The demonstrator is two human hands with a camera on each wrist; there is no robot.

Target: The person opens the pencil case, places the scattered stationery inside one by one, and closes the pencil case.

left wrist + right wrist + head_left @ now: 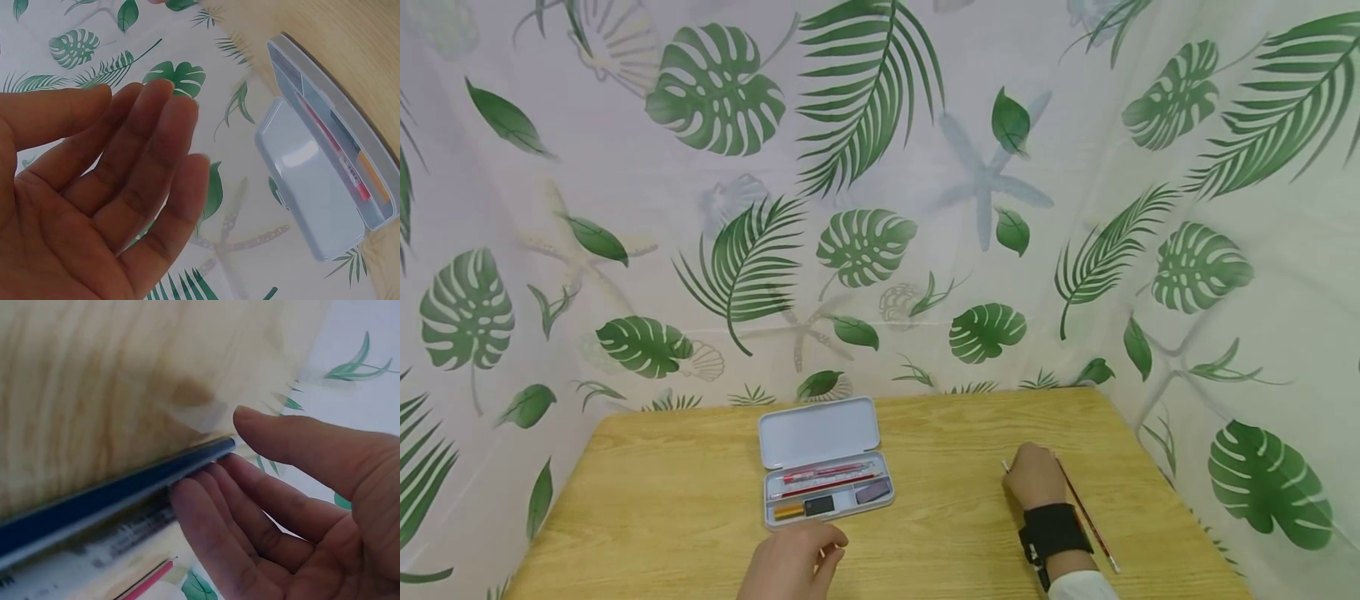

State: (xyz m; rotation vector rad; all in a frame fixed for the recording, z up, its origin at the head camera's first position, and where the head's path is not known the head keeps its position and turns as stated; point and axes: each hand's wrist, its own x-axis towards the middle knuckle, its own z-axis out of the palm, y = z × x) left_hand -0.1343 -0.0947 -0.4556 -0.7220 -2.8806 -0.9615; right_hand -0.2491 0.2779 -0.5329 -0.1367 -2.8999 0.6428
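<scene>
My left hand hovers in front of an opened light-blue pencil case. In the left wrist view the fingers are loosely bent with nothing between them. At the right of the table, my right hand is low over the wood. Its fingertips reach the end of a dark-blue stick, perhaps a pencil, while the thumb stands apart from it. Beside that stick lies a blurred whitish strip with printing, its kind unclear. A red pencil lies right of the hand, partly hidden by the wrist.
Inside the case are a pink pen, a red pencil, a black block, yellow-orange sticks and a grey-purple block. A leaf-printed curtain encloses the wooden table at back and sides.
</scene>
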